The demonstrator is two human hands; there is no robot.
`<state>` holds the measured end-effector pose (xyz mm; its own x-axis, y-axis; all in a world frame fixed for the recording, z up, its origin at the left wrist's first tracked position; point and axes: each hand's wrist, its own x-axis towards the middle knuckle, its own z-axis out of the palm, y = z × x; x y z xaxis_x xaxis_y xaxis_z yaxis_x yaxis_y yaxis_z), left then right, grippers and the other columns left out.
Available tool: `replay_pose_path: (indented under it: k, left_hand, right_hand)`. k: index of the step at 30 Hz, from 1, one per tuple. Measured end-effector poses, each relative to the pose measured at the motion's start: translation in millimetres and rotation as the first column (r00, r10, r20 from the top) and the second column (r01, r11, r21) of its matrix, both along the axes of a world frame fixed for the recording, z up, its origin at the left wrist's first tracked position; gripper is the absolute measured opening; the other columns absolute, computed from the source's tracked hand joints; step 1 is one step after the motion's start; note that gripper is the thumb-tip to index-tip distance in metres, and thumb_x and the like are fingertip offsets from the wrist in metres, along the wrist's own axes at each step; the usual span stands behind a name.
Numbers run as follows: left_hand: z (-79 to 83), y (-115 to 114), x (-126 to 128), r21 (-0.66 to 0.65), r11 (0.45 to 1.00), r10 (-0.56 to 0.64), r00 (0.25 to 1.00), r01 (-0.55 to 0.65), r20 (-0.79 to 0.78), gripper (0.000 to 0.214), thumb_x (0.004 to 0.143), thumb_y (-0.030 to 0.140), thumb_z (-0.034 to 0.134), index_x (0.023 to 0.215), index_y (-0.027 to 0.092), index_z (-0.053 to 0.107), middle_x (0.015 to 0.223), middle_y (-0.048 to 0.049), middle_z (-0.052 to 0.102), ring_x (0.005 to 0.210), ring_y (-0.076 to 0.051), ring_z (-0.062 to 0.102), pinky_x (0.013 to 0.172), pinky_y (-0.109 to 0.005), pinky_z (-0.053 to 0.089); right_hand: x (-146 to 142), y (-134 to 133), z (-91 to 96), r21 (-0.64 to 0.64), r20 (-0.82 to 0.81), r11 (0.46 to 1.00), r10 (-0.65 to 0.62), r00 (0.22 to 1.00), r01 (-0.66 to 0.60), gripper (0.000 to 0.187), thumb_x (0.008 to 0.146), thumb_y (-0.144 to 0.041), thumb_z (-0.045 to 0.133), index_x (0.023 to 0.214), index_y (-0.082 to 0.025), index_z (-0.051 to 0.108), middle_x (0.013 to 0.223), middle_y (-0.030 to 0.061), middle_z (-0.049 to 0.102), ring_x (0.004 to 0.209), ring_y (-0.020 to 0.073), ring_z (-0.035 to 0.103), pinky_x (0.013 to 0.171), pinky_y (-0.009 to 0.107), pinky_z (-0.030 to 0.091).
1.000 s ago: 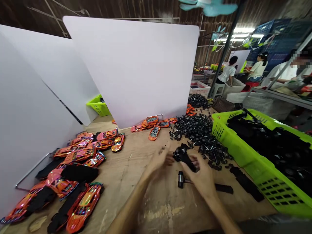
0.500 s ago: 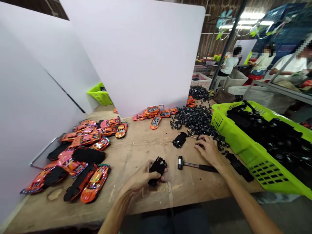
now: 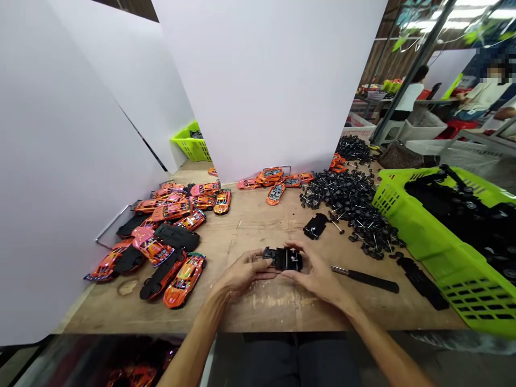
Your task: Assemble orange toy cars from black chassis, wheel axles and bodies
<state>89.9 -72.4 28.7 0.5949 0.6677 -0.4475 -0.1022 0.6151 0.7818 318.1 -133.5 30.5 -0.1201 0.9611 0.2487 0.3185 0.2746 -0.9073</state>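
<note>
A black plastic toy car chassis (image 3: pixel 282 259) lies level between my two hands, just above the table's front half. My left hand (image 3: pixel 243 272) pinches its left end. The fingers and thumb of my right hand (image 3: pixel 317 275) close around its right end; whether a wheel axle is also in those fingers is hidden. Behind my right wrist lies a hammer (image 3: pixel 371 280), its black grip showing and its head covered by the hand. A second black chassis (image 3: pixel 316 226) rests on the wood beyond my right hand, beside a heap of wheel axles (image 3: pixel 342 196).
Orange toy cars (image 3: pixel 173 207) are piled on the left, with several more at the white partition (image 3: pixel 266 86). A green basket (image 3: pixel 427 231) of black chassis stands at right, a black chassis piece (image 3: pixel 422 283) beside it. People sit in the background at right.
My right hand has come from the wheel axle heap to the chassis and grips its right end. The chassis has turned from slanted to nearly sideways. The view has swung left.
</note>
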Motion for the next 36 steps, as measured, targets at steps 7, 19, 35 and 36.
replay_pose_path:
  k: [7, 19, 35, 36]
  left_hand:
    - [-6.6, -17, 6, -0.048, 0.994, 0.098, 0.993, -0.095, 0.062, 0.042, 0.079, 0.025, 0.087, 0.117, 0.016, 0.072, 0.111, -0.0101, 0.078, 0.092, -0.021, 0.077, 0.096, -0.039, 0.062]
    - [-18.6, -24, 11, 0.131, 0.935, 0.340, 0.938, -0.329, -0.067, 0.060, 0.068, 0.054, 0.092, 0.107, 0.014, 0.070, 0.119, -0.0142, 0.074, 0.102, -0.029, 0.074, 0.078, -0.039, 0.067]
    - [-21.1, -40, -21, 0.153, 0.920, 0.379, 0.919, -0.361, -0.105, 0.058, 0.071, 0.063, 0.087, 0.099, 0.017, 0.066, 0.111, -0.0079, 0.073, 0.106, -0.028, 0.070, 0.078, -0.039, 0.067]
    - [-21.0, -41, -19, 0.157, 0.920, 0.379, 0.919, -0.360, -0.112, 0.059, 0.071, 0.063, 0.086, 0.101, 0.018, 0.065, 0.110, -0.0076, 0.073, 0.107, -0.028, 0.069, 0.079, -0.039, 0.067]
  right_hand:
    - [-27, 10, -22.0, -0.003, 0.084, 0.998, 0.058, 0.995, -0.058, 0.067, 0.089, -0.027, 0.078, 0.148, -0.031, 0.047, 0.141, 0.0076, 0.064, 0.133, 0.0265, 0.061, 0.117, 0.047, 0.047]
    - [6, 142, 4.4, 0.186, 0.563, 0.980, -0.048, 0.825, -0.069, 0.040, 0.099, -0.015, 0.056, 0.138, -0.024, 0.061, 0.147, 0.0136, 0.061, 0.139, 0.0309, 0.053, 0.116, 0.051, 0.039]
    - [16, 177, -2.6, -0.034, 0.631, 0.968, 0.214, 0.746, -0.249, 0.030, 0.104, -0.039, 0.054, 0.104, -0.020, 0.077, 0.100, 0.0063, 0.077, 0.089, 0.0223, 0.068, 0.082, 0.032, 0.052]
    - [12, 168, -6.5, -0.011, 0.637, 0.977, 0.170, 0.752, -0.212, 0.031, 0.106, -0.037, 0.050, 0.107, -0.019, 0.075, 0.106, 0.0091, 0.075, 0.097, 0.0237, 0.068, 0.088, 0.034, 0.052]
